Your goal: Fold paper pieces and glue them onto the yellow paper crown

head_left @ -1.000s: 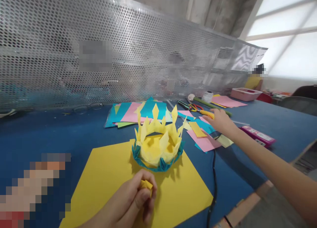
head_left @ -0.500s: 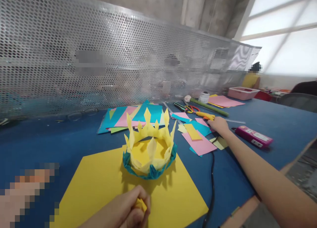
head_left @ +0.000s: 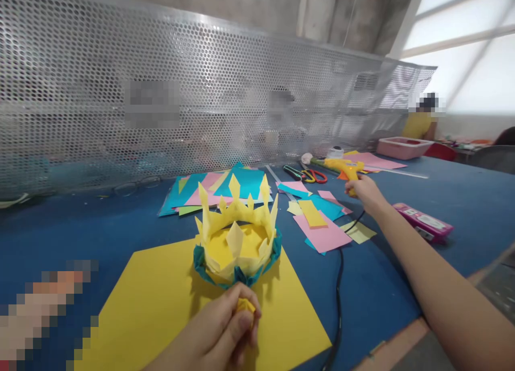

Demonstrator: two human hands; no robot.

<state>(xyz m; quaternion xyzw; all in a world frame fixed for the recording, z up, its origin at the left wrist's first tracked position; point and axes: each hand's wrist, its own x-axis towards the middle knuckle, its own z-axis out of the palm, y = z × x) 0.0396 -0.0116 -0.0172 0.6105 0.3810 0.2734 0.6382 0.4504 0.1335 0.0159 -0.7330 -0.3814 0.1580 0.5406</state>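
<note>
My left hand [head_left: 231, 325] is closed around a small folded piece of yellow paper [head_left: 245, 305], most of it hidden by the fingers. Just beyond that hand stands a paper crown [head_left: 235, 242] with pale yellow points and a teal band round its base. It rests on a large yellow sheet [head_left: 148, 296]. Over at the right, my right hand [head_left: 365, 191] grips the handle of a yellow hot glue gun [head_left: 341, 166], raised above the table with its nozzle to the left. A black cord [head_left: 339, 301] trails from it towards the front edge.
Coloured paper scraps [head_left: 322, 231] lie between crown and right arm. Behind the crown is a paper stack [head_left: 241, 183]. Scissors [head_left: 314, 176], a pink-purple box [head_left: 424, 220] and a pink basket [head_left: 404, 147] sit to the right. A perforated metal screen [head_left: 201, 92] borders the table's back.
My right hand has lifted the glue gun off the table and swung it upright. My left hand has moved slightly right and forward with the yellow piece. The view has shifted a little.
</note>
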